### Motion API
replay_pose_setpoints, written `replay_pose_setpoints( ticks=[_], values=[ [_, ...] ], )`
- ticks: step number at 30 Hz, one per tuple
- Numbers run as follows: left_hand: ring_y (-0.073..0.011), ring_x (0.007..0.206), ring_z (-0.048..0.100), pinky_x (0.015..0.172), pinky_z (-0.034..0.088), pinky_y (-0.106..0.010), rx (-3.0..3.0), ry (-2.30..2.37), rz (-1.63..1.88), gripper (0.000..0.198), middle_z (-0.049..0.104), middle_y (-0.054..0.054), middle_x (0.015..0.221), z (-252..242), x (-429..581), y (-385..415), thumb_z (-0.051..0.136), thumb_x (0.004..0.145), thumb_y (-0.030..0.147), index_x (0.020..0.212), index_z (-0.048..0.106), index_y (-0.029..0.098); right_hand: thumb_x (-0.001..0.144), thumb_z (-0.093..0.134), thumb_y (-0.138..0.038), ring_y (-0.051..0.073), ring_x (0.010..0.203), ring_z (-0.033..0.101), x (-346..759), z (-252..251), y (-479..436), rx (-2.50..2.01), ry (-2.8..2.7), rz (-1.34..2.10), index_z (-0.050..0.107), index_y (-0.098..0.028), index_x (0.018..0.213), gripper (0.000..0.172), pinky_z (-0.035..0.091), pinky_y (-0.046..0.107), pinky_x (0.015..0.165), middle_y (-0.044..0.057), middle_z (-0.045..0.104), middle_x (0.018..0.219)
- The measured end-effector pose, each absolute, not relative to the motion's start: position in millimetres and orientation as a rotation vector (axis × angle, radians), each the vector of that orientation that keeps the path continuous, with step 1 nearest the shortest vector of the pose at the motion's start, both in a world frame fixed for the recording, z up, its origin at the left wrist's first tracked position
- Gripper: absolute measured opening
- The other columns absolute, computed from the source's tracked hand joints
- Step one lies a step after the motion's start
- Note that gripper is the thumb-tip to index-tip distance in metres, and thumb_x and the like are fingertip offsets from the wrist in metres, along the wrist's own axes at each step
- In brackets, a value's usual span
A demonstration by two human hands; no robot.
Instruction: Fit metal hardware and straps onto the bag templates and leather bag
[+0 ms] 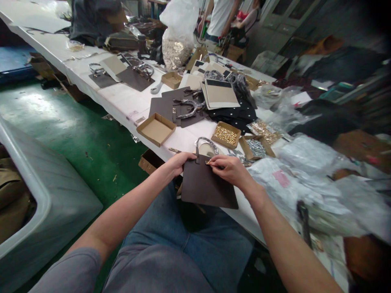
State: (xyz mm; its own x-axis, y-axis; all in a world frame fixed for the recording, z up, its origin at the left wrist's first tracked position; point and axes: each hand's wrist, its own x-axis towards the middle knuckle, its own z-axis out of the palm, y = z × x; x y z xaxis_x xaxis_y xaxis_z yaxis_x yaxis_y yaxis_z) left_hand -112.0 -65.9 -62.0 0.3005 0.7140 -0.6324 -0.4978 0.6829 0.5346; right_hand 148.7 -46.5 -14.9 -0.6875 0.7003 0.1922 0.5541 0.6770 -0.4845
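A dark brown leather panel [205,188] with a looped handle [206,142] at its top lies over the near edge of the white table [122,99]. My left hand [180,161] grips the panel's upper left corner, fingers closed on it. My right hand [227,167] pinches a small gold metal fitting [209,162] against the panel's top edge.
Open cardboard trays stand just beyond: one bare [156,129], one of gold studs [226,134], one of silver studs [255,147]. More brown panels with handles [180,108], beige panels [220,94] and plastic bags [308,171] cover the table. People stand at the far end [220,16]. Green floor [76,134] lies left.
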Motion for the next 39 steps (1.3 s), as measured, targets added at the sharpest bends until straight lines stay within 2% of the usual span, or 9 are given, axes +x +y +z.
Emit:
replay_pose_setpoints(
  ticks=[9,14,19,25,27,29,32,35,39],
  values=[
    [-0.0168,0.061,0.073,0.065,0.062,-0.027,0.312,0.929,0.842,0.008,0.083,-0.01,0.082,-58,-116,-70,0.08,0.083,0.011,0.091,0.08,0.011,0.106,0.067,-0.022,0.022,0.095,0.079,143,-14,-59,-1.148,-2.663,0.231,0.082,-0.025,0.089,0.022,0.055,0.034,0.075,0.004,0.086,0.122],
    [-0.0177,0.063,0.074,0.067,0.063,-0.028,0.293,0.988,0.873,0.01,0.083,-0.009,0.08,-54,-112,-78,0.084,0.081,0.01,0.089,0.08,0.013,0.108,0.064,-0.022,0.028,0.115,0.079,149,-9,-63,-0.991,-2.649,0.449,0.088,-0.028,0.102,0.025,0.063,0.044,0.101,0.008,0.082,0.133],
    [-0.0227,0.081,0.082,0.08,0.069,-0.034,0.351,0.962,1.014,0.033,0.088,-0.012,0.1,-41,-104,-99,0.098,0.074,0.014,0.102,0.082,0.015,0.102,0.079,-0.037,0.032,0.119,0.077,163,0,-58,-1.14,-2.318,0.578,0.086,-0.029,0.104,0.011,0.063,0.052,0.107,0.009,0.081,0.126],
    [-0.0231,0.092,0.082,0.09,0.069,-0.037,0.549,0.947,1.157,0.052,0.088,-0.01,0.11,-37,-96,-120,0.107,0.069,0.032,0.112,0.083,0.017,0.071,0.107,-0.054,0.038,0.122,0.074,163,8,-48,-1.477,-2.112,0.404,0.07,-0.023,0.145,0.089,0.063,0.052,0.103,0.018,0.074,0.138],
    [-0.0234,0.095,0.082,0.092,0.068,-0.037,0.614,0.978,1.183,0.054,0.088,-0.009,0.112,-36,-95,-124,0.107,0.07,0.036,0.115,0.083,0.018,0.066,0.109,-0.055,0.037,0.115,0.077,165,12,-46,-1.53,-2.065,0.514,0.066,-0.021,0.153,0.103,0.064,0.051,0.098,0.019,0.077,0.136],
    [-0.0227,0.098,0.081,0.093,0.066,-0.035,0.721,1.009,1.216,0.053,0.087,-0.007,0.113,-34,-95,-128,0.105,0.074,0.037,0.118,0.082,0.02,0.075,0.104,-0.055,0.033,0.107,0.079,167,19,-46,-1.473,-2.13,0.744,0.075,-0.022,0.143,0.081,0.064,0.045,0.092,0.015,0.083,0.125],
    [-0.0204,0.093,0.077,0.086,0.062,-0.029,0.968,1.129,1.242,0.045,0.085,-0.003,0.104,-24,-97,-134,0.103,0.078,0.038,0.114,0.082,0.021,0.084,0.097,-0.053,0.027,0.089,0.078,170,33,-52,-1.407,-2.261,0.927,0.084,-0.023,0.102,0.037,0.057,0.036,0.076,0.005,0.084,0.095],
    [-0.0196,0.086,0.073,0.077,0.056,-0.027,1.159,1.327,1.217,0.04,0.081,0.0,0.093,-15,-96,-144,0.104,0.076,0.035,0.107,0.081,0.023,0.081,0.096,-0.054,0.021,0.073,0.07,166,46,-65,-1.416,-2.314,0.821,0.077,-0.022,0.08,0.037,0.048,0.032,0.064,-0.001,0.075,0.075],
    [-0.0201,0.084,0.073,0.077,0.054,-0.027,1.179,1.488,1.243,0.041,0.081,0.001,0.093,-10,-92,-158,0.102,0.074,0.028,0.106,0.076,0.025,0.088,0.087,-0.035,0.017,0.064,0.064,154,51,-87,-1.304,-2.32,0.865,0.073,-0.024,0.08,0.019,0.047,0.03,0.059,-0.003,0.071,0.069]
  ],
)
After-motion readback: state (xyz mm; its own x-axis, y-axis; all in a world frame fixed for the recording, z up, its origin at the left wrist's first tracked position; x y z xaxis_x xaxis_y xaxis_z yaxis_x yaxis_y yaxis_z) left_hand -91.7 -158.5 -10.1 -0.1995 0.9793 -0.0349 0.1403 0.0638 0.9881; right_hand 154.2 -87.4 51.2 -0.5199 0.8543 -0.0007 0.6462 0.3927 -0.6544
